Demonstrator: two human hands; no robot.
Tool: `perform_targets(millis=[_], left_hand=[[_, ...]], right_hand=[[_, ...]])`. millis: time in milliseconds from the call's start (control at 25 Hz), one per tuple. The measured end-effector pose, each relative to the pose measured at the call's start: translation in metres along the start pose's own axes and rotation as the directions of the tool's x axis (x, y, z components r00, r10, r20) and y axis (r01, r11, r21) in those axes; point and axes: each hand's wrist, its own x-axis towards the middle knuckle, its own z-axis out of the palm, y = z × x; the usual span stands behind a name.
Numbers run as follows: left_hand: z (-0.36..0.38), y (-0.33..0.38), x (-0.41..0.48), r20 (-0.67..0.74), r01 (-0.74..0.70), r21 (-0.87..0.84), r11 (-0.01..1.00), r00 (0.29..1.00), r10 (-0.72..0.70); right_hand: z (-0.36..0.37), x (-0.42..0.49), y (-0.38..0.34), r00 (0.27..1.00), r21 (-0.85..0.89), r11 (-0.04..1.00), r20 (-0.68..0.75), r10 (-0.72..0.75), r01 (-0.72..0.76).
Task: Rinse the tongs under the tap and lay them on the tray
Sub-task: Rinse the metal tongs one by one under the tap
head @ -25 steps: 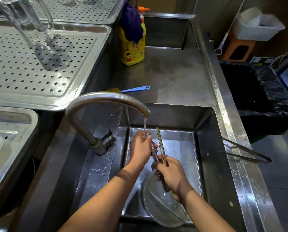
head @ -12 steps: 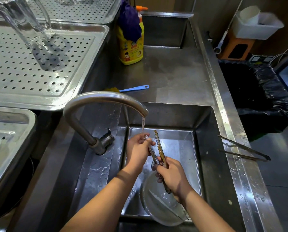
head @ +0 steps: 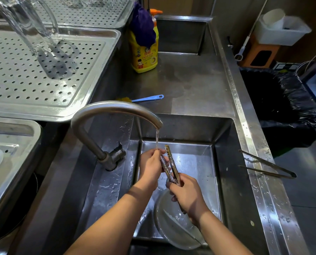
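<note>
Steel sink (head: 224,162): boxy, wet, below tap (head: 115,107). Perforated steel tray (head: 43,80): flat, left of tap. Tap: curved brushed tube, thin stream running. Left hand (head: 150,166) under spout, fingers curled round tongs (head: 169,162); right hand (head: 187,196) grips their near end. Tongs: slim, serrated metal, beneath spout.

commercial kitchen — steel sink (head: 225,162) | perforated draining trays (head: 43,107)

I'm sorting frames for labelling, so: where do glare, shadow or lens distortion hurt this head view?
Head view: the wide lens bows the sink rim and the edges of the perforated tray; glare streaks the tap and that tray; the black bin liner is lost in shadow; the tongs, held by left hand and right hand, are sharp.
</note>
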Motion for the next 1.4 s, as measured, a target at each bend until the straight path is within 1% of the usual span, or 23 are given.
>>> perform_targets(millis=[120, 200, 320, 400, 560, 640, 720, 800, 880, 960, 1000, 1040, 1200, 1240, 1320, 1400], left_hand=[[0.003, -0.001, -0.001, -0.007, 0.008, -0.011, 1.000, 1.000, -0.008], [0.004, -0.002, -0.001, -0.006, 0.046, -0.063, 0.997, 0.999, -0.047], [0.006, -0.004, -0.001, -0.002, 0.086, -0.134, 0.987, 0.996, -0.087], [0.007, -0.005, 0.000, -0.033, 0.074, -0.131, 0.989, 0.996, -0.079], [0.003, -0.007, 0.000, -0.036, 0.056, -0.136, 0.989, 0.997, -0.062], [0.000, -0.006, 0.001, -0.003, 0.067, -0.129, 0.989, 0.998, -0.068], [-0.002, -0.003, 0.003, 0.067, 0.087, -0.153, 0.984, 0.995, -0.078], [-0.002, -0.002, 0.004, 0.088, 0.099, -0.157, 0.983, 0.992, -0.086], [0.000, -0.003, 0.004, 0.048, 0.091, -0.120, 0.989, 0.995, -0.086], [0.000, -0.002, 0.007, -0.020, 0.081, -0.087, 0.993, 0.996, -0.083], [-0.001, -0.002, 0.010, -0.029, 0.081, -0.087, 0.993, 0.996, -0.084], [-0.002, -0.001, 0.010, -0.009, 0.087, -0.095, 0.992, 0.996, -0.088], [-0.006, -0.006, 0.005, 0.173, 0.159, -0.127, 0.979, 0.975, -0.136], [-0.005, -0.010, 0.002, 0.196, 0.164, -0.123, 0.979, 0.971, -0.138], [-0.004, -0.012, -0.002, 0.167, 0.141, -0.115, 0.983, 0.978, -0.121], [-0.005, -0.008, 0.003, 0.094, 0.124, -0.100, 0.987, 0.989, -0.115]], right_hand=[[0.000, 0.000, -0.001, 1.000, 0.012, 1.000, -0.001, 0.001, -0.001], [0.000, 0.001, -0.001, 1.000, 0.016, 1.000, -0.004, -0.009, 0.009], [0.000, 0.001, -0.002, 1.000, 0.019, 1.000, 0.003, 0.015, -0.015], [0.001, -0.002, -0.005, 0.999, 0.038, 0.999, 0.024, 0.037, -0.038], [0.002, -0.002, -0.008, 0.996, 0.110, 0.990, 0.051, 0.079, -0.084], [0.002, -0.003, -0.006, 0.995, 0.125, 0.988, 0.050, 0.089, -0.095], [0.001, -0.005, -0.003, 0.991, 0.174, 0.976, 0.059, 0.122, -0.131], [0.001, -0.007, -0.003, 0.988, 0.180, 0.972, 0.062, 0.143, -0.152], [0.003, -0.007, -0.005, 0.987, 0.178, 0.971, 0.063, 0.150, -0.159], [0.006, -0.006, -0.008, 0.985, 0.192, 0.967, 0.083, 0.153, -0.166], [0.006, -0.005, -0.010, 0.984, 0.193, 0.966, 0.089, 0.155, -0.169], [0.007, -0.005, -0.011, 0.984, 0.190, 0.967, 0.087, 0.158, -0.172], [0.007, -0.001, -0.012, 0.990, 0.146, 0.980, 0.053, 0.128, -0.135], [0.008, 0.000, -0.014, 0.992, 0.144, 0.982, 0.050, 0.115, -0.121], [0.010, -0.001, -0.015, 0.992, 0.183, 0.977, 0.084, 0.094, -0.108], [0.013, -0.007, -0.016, 0.989, 0.223, 0.971, 0.137, 0.055, -0.085]])
